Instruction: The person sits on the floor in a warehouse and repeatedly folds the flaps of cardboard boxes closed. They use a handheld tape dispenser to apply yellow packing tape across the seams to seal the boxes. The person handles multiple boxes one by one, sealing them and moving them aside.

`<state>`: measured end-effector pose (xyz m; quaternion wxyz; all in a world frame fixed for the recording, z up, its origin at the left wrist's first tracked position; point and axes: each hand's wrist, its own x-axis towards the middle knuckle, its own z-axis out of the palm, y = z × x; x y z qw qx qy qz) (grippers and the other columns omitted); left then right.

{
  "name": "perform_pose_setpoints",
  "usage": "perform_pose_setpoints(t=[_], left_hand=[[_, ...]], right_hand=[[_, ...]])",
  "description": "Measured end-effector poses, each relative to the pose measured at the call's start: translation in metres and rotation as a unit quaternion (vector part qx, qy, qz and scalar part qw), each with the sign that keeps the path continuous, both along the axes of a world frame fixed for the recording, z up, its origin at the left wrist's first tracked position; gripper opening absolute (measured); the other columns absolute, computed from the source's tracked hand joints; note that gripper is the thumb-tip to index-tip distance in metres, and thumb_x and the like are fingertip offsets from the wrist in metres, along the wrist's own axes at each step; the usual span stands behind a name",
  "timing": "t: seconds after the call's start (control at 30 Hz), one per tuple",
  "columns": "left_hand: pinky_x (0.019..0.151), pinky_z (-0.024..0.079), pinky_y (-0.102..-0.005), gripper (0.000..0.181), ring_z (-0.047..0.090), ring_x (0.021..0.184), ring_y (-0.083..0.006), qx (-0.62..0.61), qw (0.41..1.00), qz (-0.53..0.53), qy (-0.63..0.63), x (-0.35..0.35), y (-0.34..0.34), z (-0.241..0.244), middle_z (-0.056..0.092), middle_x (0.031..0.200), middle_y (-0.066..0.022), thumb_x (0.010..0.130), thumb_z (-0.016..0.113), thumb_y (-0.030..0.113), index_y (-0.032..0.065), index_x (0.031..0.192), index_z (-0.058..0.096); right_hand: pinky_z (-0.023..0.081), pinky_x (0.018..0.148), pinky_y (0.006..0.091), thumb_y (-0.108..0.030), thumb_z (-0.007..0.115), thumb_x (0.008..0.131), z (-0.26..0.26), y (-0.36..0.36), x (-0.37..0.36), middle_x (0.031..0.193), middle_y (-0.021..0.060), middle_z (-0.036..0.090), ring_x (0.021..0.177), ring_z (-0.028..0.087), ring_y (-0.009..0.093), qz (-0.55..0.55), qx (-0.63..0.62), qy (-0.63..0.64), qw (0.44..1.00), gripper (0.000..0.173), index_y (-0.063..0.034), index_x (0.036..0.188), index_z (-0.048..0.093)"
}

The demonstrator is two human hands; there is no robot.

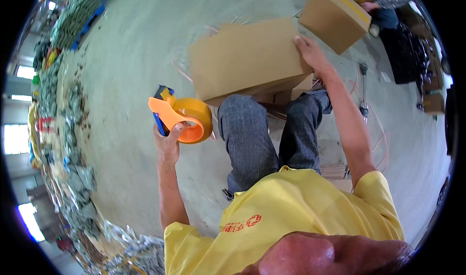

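Note:
My left hand [168, 144] grips an orange tape dispenser [164, 109] with a blue and black cutting end. A wide roll of yellow-brown packing tape [199, 118] sits on it, to the left of my knees and apart from the box. In front of my knees is a brown cardboard box [247, 56], tilted, with a broad plain panel facing up. My right hand [314, 55] holds this box at its right edge, thumb on the upper panel and the other fingers mostly hidden.
At upper right, another person's hand [370, 6] is at a taped cardboard box [331, 18]. Pink strapping [380, 129] and a metal rod [364, 93] lie on the floor. Flat cardboard [333, 170] lies near my right leg. Plastic-wrapped bundles [78, 176] line the left side, beyond a loaded blue pallet [87, 26].

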<state>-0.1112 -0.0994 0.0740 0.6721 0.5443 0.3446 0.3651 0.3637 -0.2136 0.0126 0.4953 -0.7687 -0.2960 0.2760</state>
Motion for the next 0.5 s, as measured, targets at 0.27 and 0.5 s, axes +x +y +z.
perform_pose_setpoints(t=[0.27,0.5], left_hand=[[0.076,0.050,-0.0314,0.053,0.056,0.083,-0.0140,0.390,0.909,-0.084,0.123,0.190,0.036,0.090,0.061,0.092,-0.0049,0.079,0.089,0.023,0.0001,0.114,0.057],[0.074,0.051,-0.0379,0.058,0.062,0.080,-0.0288,0.514,0.828,-0.182,0.133,0.281,0.036,0.068,0.064,0.091,-0.0160,0.079,0.090,0.035,0.0015,0.112,0.056]], right_hand=[[0.047,0.095,0.0391,-0.045,0.053,0.103,0.002,0.005,-0.001,0.114,0.0175,0.070,0.106,0.064,0.029,0.005,0.010,0.008,1.000,0.049,-0.0020,0.124,0.066],[0.049,0.093,0.0421,-0.040,0.054,0.103,0.021,0.002,-0.006,0.115,0.0219,0.069,0.104,0.065,0.034,0.030,0.005,0.003,1.000,0.047,0.0005,0.123,0.065]])
